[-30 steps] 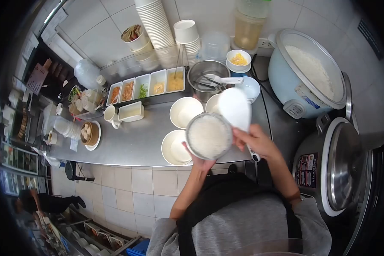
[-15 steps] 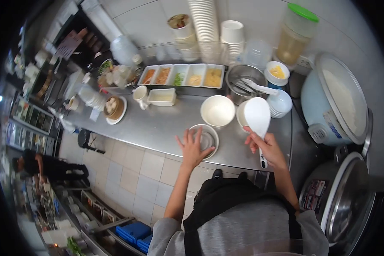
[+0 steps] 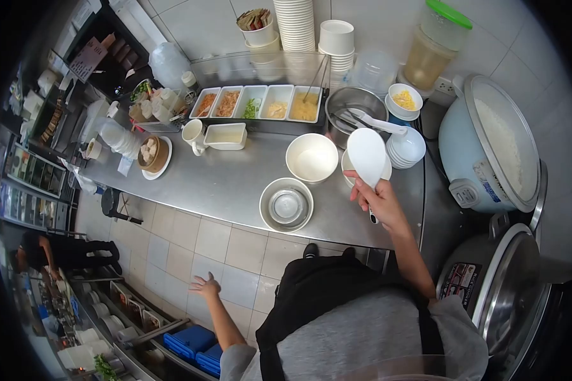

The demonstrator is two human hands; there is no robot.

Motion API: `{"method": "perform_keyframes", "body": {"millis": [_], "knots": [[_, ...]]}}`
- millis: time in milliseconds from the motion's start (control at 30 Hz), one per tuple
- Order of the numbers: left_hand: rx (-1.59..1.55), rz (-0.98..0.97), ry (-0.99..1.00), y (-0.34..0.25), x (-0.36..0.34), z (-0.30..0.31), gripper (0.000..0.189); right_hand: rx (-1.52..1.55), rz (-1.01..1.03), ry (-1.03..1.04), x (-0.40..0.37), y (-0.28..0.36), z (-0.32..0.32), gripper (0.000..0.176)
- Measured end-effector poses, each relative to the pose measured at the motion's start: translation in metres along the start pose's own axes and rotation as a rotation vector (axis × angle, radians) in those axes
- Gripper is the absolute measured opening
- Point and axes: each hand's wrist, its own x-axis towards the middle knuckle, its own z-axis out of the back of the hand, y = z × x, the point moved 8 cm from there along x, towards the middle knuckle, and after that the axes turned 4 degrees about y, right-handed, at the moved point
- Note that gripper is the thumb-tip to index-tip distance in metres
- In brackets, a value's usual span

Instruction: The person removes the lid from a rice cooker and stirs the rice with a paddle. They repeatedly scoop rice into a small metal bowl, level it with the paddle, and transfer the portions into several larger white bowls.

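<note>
Where the right hand is: above the near edge of the surface, clasped round the handle of the paddle, blade up.
Left hand: fingers spread, holding nothing, low over the floor tiles, well apart from the surface.
Metal bowl: upright and empty, just left of the right hand.
Paper bowl: empty, beyond the metal bowl; another sits half hidden behind the paddle.
Cooker: lid open, rice heaped inside.
Progress: seemingly early, as no rice shows in any bowl.

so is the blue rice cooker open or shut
Open: no lid covers the blue cooker, and white rice shows inside.
</note>
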Motion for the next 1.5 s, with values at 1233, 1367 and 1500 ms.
{"method": "perform_keyframes", "body": {"millis": [1233,1367,1500], "knots": [[-2.985,-0.802,0.418,-0.019,-0.093,0.207,0.049,-1.206,0.271,0.404,0.073,-0.096,-0.174,0.012],[-3.031,-0.492,0.509,-0.040,-0.116,0.168,0.049,-1.233,0.127,0.434,0.079,-0.100,-0.175,0.014],[-2.997,-0.362,0.705,-0.085,-0.131,0.176,0.060,-1.112,0.066,0.453,0.099,-0.104,-0.162,0.019]]}}
